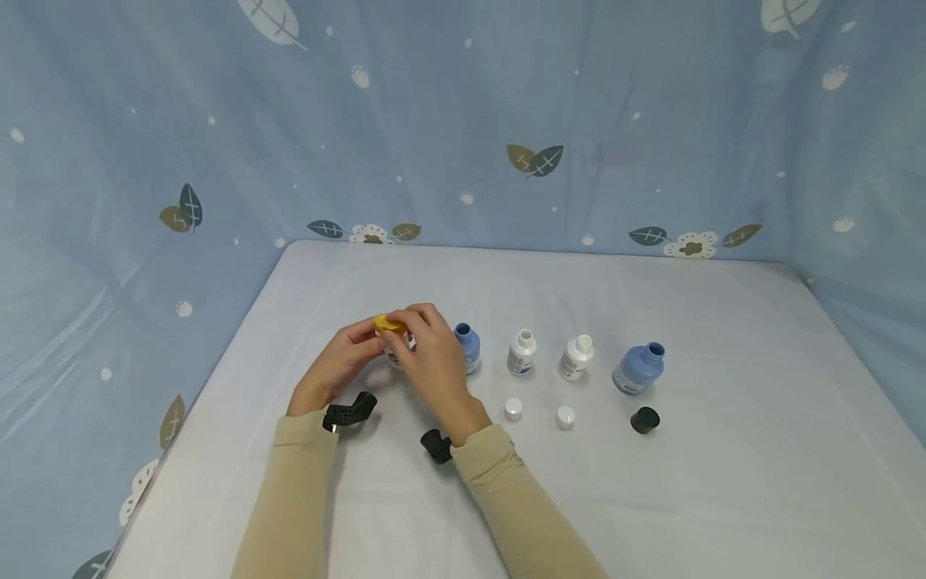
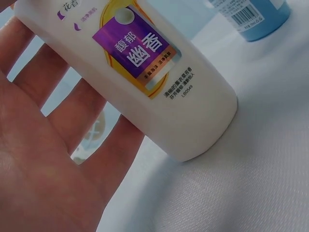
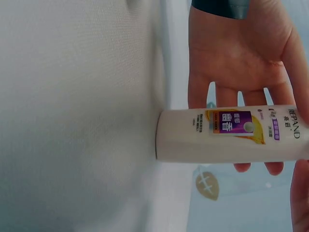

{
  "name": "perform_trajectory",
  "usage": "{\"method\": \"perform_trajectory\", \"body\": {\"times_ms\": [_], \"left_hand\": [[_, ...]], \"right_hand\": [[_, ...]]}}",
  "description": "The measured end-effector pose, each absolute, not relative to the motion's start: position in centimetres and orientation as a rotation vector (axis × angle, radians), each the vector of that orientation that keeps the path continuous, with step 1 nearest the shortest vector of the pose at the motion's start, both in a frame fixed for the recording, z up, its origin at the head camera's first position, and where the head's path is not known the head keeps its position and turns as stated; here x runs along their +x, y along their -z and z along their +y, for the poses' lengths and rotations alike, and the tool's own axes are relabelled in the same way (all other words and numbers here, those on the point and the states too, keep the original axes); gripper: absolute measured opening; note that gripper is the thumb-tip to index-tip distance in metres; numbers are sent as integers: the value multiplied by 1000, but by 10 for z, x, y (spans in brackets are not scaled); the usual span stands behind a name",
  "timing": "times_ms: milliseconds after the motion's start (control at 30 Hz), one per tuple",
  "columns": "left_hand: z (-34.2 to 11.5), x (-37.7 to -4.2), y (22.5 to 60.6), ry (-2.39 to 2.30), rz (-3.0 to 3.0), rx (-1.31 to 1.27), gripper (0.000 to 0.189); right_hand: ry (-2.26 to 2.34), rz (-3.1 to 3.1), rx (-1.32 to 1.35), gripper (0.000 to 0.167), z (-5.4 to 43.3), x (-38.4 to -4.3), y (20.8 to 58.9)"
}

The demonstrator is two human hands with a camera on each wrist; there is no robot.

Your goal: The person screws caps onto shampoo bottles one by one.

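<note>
Near the left of the table stands a cream bottle (image 1: 395, 360) with a purple and yellow label and a yellow cap (image 1: 382, 323). My left hand (image 1: 336, 366) holds this bottle near its top, fingers behind it, as the left wrist view shows. From the other side my right hand (image 1: 437, 366) pinches the yellow cap with its fingertips. In the right wrist view the bottle (image 3: 186, 137) has its base at the tabletop, and the palm of my left hand (image 3: 236, 58) faces the camera. My hands cover much of the bottle in the head view.
Right of my hands stand uncapped bottles in a row: a blue one (image 1: 471, 352), two white ones (image 1: 520, 355) (image 1: 575, 362) and another blue one (image 1: 635, 374). Before them lie two white caps (image 1: 513, 408) (image 1: 565, 416) and a black cap (image 1: 645, 420). A patterned blue curtain (image 1: 463, 104) hangs behind.
</note>
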State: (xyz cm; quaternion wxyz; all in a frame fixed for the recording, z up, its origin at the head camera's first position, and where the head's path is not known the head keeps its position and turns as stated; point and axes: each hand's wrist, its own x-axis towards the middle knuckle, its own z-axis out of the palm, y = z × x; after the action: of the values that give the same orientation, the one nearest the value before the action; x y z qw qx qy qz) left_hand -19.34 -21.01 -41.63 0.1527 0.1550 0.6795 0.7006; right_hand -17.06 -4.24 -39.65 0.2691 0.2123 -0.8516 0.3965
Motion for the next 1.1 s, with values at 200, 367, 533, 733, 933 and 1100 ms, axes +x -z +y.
{"method": "perform_trajectory", "body": {"times_ms": [200,367,533,733,933,1100], "left_hand": [[-212,-198,425,-2029,1950,417,29],[-211,-197,427,-2049,1960,381,31],[-210,-197,427,-2045,1980,372,35],[-209,-198,427,-2035,2006,394,36],[-210,-197,428,-2039,1998,404,40],[-211,-197,428,-2034,1995,398,40]], "right_hand": [[-1126,-2301,565,18,-41,-171,397],[-1140,-2304,557,21,-41,-171,396],[-1124,-2317,557,23,-41,-171,396],[-1110,-2326,546,25,-42,-171,395],[-1102,-2345,564,30,-41,-171,396],[-1082,-2371,622,36,-38,-172,393]]}}
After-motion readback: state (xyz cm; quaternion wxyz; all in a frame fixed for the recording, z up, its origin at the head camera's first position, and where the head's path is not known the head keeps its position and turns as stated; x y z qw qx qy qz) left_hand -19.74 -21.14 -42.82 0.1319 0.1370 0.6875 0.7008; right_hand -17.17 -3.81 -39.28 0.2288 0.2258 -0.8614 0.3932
